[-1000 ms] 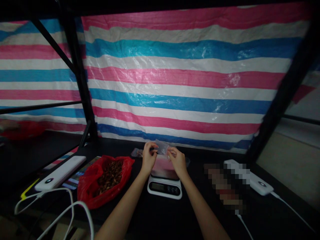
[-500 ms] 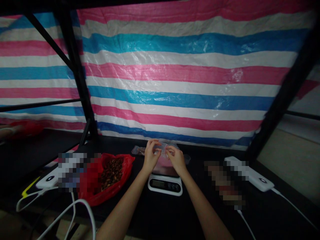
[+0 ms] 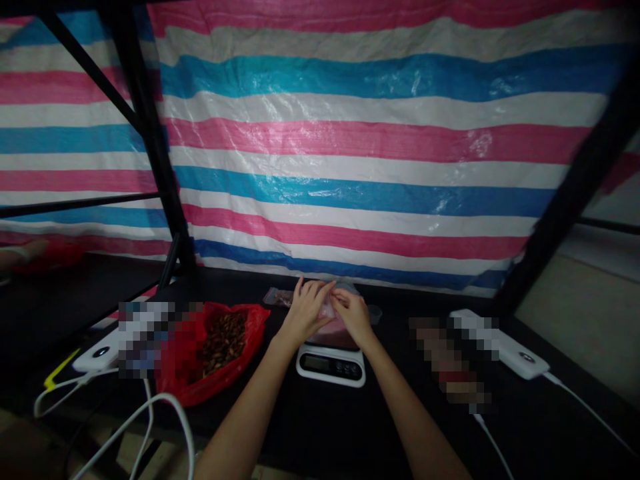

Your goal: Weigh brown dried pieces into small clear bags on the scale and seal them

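Note:
My left hand (image 3: 306, 309) and my right hand (image 3: 352, 313) meet over a white digital kitchen scale (image 3: 331, 364) on the black table. Between their fingertips they pinch a small clear plastic bag (image 3: 331, 308), which is mostly hidden behind the fingers. A pink dish (image 3: 334, 331) seems to sit on the scale under the hands. To the left lies an open red plastic bag (image 3: 220, 350) full of brown nuts. Another small clear packet (image 3: 278, 297) lies behind my left hand.
White power banks lie at the left (image 3: 98, 353) and right (image 3: 520, 357), with white cables (image 3: 150, 413) trailing off the front edge. Black shelf posts (image 3: 150, 140) stand at the left and right. A striped tarp (image 3: 360, 147) hangs behind. Blurred patches cover parts of the table.
My hands have drawn closer together over the scale, and the small clear bag is now lower and more hidden by my fingers. The view has shifted slightly.

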A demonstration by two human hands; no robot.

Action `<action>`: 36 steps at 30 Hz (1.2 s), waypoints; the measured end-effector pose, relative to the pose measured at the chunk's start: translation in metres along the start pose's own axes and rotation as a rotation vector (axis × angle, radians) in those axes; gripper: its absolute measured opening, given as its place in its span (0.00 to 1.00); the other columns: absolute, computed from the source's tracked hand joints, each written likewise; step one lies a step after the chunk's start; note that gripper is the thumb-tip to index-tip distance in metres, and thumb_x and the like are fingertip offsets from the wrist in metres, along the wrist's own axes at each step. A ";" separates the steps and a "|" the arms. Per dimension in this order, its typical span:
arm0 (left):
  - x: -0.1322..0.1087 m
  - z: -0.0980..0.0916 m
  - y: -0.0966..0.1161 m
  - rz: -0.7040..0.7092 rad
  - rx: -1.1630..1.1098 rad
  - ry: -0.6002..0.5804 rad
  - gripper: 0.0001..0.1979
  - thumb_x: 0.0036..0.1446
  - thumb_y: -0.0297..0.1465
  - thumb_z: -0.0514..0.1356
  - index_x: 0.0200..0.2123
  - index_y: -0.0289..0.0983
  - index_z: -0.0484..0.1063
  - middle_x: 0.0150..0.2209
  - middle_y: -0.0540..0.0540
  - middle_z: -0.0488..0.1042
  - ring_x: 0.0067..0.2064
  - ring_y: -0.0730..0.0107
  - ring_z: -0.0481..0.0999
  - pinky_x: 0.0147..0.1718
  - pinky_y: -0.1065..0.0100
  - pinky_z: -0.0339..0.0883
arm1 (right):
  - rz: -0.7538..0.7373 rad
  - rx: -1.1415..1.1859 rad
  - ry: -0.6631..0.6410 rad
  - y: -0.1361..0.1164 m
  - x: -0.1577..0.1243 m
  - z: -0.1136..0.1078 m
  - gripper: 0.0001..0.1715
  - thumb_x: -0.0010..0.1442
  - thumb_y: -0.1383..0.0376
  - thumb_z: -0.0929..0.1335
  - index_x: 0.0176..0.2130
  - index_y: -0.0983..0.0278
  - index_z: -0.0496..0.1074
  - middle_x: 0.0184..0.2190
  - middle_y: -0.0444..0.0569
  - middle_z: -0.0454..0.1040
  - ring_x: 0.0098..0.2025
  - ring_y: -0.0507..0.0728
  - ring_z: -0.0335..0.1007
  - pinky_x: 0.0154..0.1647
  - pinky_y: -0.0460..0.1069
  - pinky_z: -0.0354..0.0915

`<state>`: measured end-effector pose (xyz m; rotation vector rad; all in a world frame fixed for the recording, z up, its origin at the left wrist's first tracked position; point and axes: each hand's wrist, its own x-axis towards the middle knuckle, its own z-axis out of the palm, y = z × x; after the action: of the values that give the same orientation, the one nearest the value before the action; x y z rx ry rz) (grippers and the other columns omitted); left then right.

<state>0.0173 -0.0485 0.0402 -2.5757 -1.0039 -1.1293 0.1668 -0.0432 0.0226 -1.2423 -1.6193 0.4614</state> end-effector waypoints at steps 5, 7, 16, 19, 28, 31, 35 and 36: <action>0.000 -0.003 -0.003 -0.021 0.024 0.041 0.34 0.43 0.45 0.62 0.54 0.42 0.59 0.45 0.43 0.66 0.49 0.58 0.63 0.56 0.49 0.42 | -0.011 0.028 -0.014 -0.004 -0.001 0.000 0.13 0.52 0.64 0.63 0.37 0.63 0.74 0.34 0.49 0.77 0.37 0.56 0.74 0.39 0.50 0.68; 0.000 -0.003 -0.003 -0.021 -0.015 0.049 0.33 0.42 0.45 0.62 0.53 0.42 0.61 0.45 0.43 0.66 0.50 0.58 0.62 0.56 0.51 0.44 | -0.028 0.054 -0.014 -0.005 -0.001 -0.001 0.14 0.53 0.64 0.63 0.37 0.64 0.74 0.35 0.50 0.77 0.38 0.57 0.74 0.41 0.51 0.67; -0.002 0.000 0.000 -0.013 -0.135 0.025 0.32 0.47 0.39 0.61 0.55 0.41 0.56 0.50 0.43 0.66 0.53 0.60 0.62 0.53 0.57 0.50 | -0.044 0.112 0.030 -0.003 -0.001 -0.001 0.15 0.54 0.63 0.61 0.37 0.65 0.73 0.36 0.51 0.76 0.38 0.57 0.73 0.42 0.52 0.66; -0.002 -0.001 0.000 -0.016 -0.085 0.010 0.33 0.47 0.40 0.61 0.56 0.41 0.55 0.50 0.43 0.66 0.52 0.59 0.62 0.52 0.57 0.51 | -0.033 0.175 0.039 -0.002 0.000 0.000 0.15 0.53 0.64 0.61 0.38 0.66 0.72 0.36 0.52 0.76 0.38 0.57 0.73 0.41 0.51 0.66; -0.003 0.001 -0.004 0.022 0.045 0.007 0.31 0.50 0.41 0.58 0.56 0.38 0.55 0.48 0.42 0.68 0.50 0.61 0.64 0.52 0.59 0.52 | -0.021 0.297 0.011 0.002 0.000 0.004 0.11 0.55 0.61 0.61 0.39 0.62 0.62 0.26 0.45 0.73 0.28 0.54 0.71 0.31 0.48 0.66; -0.003 -0.001 -0.004 -0.003 0.080 0.011 0.27 0.52 0.40 0.56 0.54 0.37 0.58 0.46 0.43 0.69 0.48 0.62 0.65 0.51 0.60 0.54 | -0.041 0.236 0.076 -0.002 -0.002 0.003 0.10 0.55 0.61 0.62 0.38 0.61 0.61 0.32 0.46 0.73 0.30 0.53 0.70 0.33 0.48 0.65; -0.003 -0.004 -0.005 -0.025 0.107 0.030 0.27 0.52 0.40 0.56 0.54 0.37 0.59 0.45 0.43 0.69 0.48 0.62 0.65 0.51 0.59 0.54 | -0.105 0.089 0.161 -0.012 -0.003 -0.002 0.09 0.56 0.59 0.62 0.33 0.62 0.65 0.33 0.46 0.71 0.31 0.53 0.68 0.35 0.48 0.63; -0.003 -0.005 -0.005 -0.029 0.111 0.038 0.27 0.52 0.40 0.56 0.54 0.38 0.59 0.45 0.44 0.69 0.48 0.62 0.65 0.51 0.59 0.53 | -0.130 0.063 0.151 -0.014 -0.003 -0.002 0.10 0.56 0.58 0.62 0.32 0.63 0.66 0.31 0.46 0.71 0.31 0.53 0.67 0.35 0.48 0.63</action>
<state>0.0098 -0.0476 0.0409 -2.4517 -1.0664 -1.0928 0.1617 -0.0519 0.0334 -1.0912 -1.5350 0.3271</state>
